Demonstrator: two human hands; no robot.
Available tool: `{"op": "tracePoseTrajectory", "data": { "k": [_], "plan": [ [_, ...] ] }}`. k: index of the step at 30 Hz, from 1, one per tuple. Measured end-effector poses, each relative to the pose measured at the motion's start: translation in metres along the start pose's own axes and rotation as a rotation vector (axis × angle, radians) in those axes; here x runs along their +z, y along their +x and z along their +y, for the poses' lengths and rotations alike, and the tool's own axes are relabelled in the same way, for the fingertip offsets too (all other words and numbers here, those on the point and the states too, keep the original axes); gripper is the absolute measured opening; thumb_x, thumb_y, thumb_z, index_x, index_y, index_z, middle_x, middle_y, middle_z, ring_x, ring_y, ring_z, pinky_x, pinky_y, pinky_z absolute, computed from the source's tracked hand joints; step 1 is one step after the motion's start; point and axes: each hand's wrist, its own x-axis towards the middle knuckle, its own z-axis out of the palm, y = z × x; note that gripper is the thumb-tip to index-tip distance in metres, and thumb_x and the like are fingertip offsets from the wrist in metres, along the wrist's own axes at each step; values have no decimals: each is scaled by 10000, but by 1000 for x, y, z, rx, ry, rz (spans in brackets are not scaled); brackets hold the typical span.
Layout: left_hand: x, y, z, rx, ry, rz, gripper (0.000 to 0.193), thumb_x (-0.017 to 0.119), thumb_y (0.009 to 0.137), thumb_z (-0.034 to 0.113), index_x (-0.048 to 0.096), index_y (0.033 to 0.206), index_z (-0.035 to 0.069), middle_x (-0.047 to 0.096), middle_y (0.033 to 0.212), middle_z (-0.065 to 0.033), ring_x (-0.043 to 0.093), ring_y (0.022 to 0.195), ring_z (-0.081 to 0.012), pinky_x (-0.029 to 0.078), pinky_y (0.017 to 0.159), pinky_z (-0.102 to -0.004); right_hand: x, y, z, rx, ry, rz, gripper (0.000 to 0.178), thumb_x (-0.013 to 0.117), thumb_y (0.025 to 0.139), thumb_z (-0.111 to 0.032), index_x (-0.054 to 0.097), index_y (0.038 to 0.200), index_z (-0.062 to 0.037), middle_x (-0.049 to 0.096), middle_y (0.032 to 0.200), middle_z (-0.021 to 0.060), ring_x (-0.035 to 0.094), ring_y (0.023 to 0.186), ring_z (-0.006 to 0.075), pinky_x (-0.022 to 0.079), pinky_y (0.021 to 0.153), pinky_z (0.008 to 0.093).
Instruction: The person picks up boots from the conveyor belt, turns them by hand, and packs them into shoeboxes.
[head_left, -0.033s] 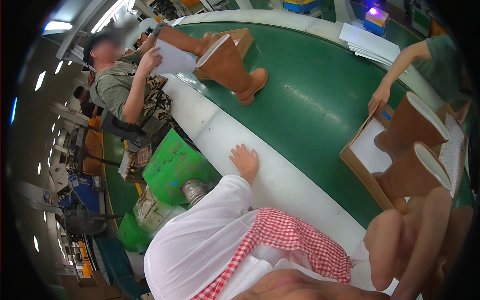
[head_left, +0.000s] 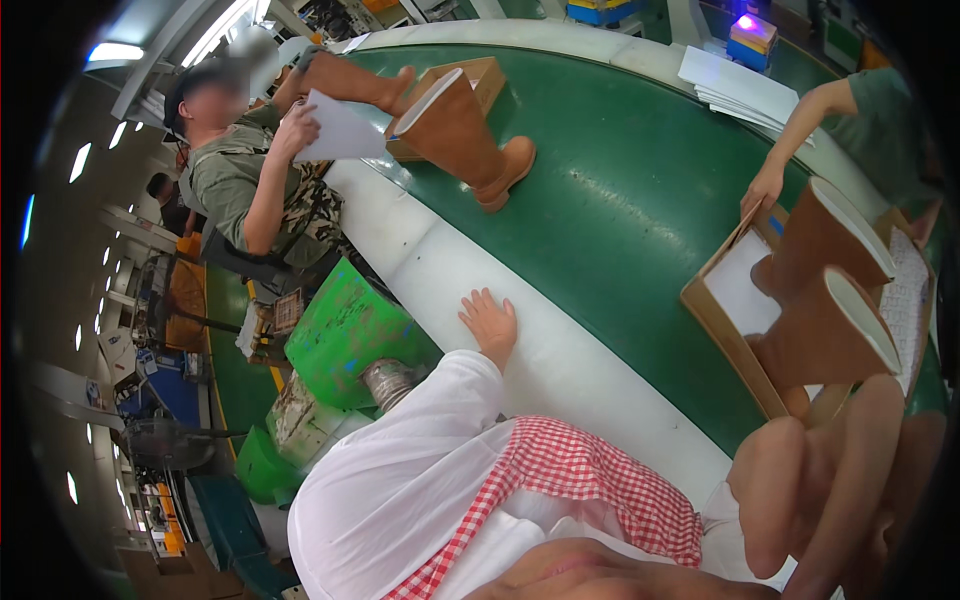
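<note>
My left hand (head_left: 489, 325) lies flat on the white table edge (head_left: 560, 380), fingers spread, with nothing in it. At the lower right, my right hand (head_left: 845, 480) is very close to the camera. Its bent fingers are large and partly cut by the dark rim, and whether they hold anything is hidden. Just beyond it, a brown boot (head_left: 825, 335) stands tilted in an open cardboard box (head_left: 730, 335), beside a second brown boot (head_left: 832, 238). White paper lines the box. A co-worker's hand (head_left: 765, 188) touches the box's far corner.
On the green belt (head_left: 640, 200), another tall brown boot (head_left: 465, 135) stands by a cardboard box (head_left: 488, 85). Beyond it a co-worker (head_left: 240, 170) holds a white sheet (head_left: 345, 130) and a boot. A green machine housing (head_left: 350, 335) stands left of my arm. White sheets (head_left: 740, 90) lie stacked far right.
The nearer boot in the right box has shifted up and away from me. The co-worker's white sheet on the left has moved slightly left. My left hand has not moved.
</note>
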Motion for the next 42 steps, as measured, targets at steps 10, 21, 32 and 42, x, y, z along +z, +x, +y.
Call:
{"op": "tracePoseTrajectory", "data": {
  "k": [10, 21, 32, 42],
  "plan": [
    [6, 2, -3, 13, 12, 41, 551, 478, 872, 352, 375, 1330, 63, 331, 1406, -173, 223, 1335, -381, 153, 1084, -539, 55, 34, 12, 42, -1, 4, 379, 554, 865, -385, 550, 1143, -129, 559, 1002, 49, 507, 883, 168, 405, 689, 329],
    [4, 1, -1, 3, 25, 39, 557, 487, 870, 355, 375, 1328, 59, 333, 1404, -171, 226, 1335, -377, 154, 1085, -536, 60, 50, 5, 82, -15, 5, 379, 574, 855, -370, 538, 1167, -158, 561, 979, 32, 508, 876, 155, 392, 704, 335],
    [11, 3, -4, 1, 40, 35, 550, 471, 882, 362, 368, 1333, 65, 322, 1415, -164, 212, 1343, -370, 145, 1091, -528, 64, 62, 5, 126, -22, 18, 389, 594, 846, -354, 526, 1190, -187, 564, 956, 15, 509, 870, 141, 378, 719, 340],
    [11, 5, -6, 6, 34, 36, 550, 478, 878, 358, 369, 1329, 62, 327, 1409, -169, 216, 1339, -379, 150, 1086, -535, 63, 59, -4, 163, -34, 15, 407, 612, 837, -340, 515, 1212, -213, 566, 935, 0, 510, 863, 129, 366, 733, 345]
  ]
}}
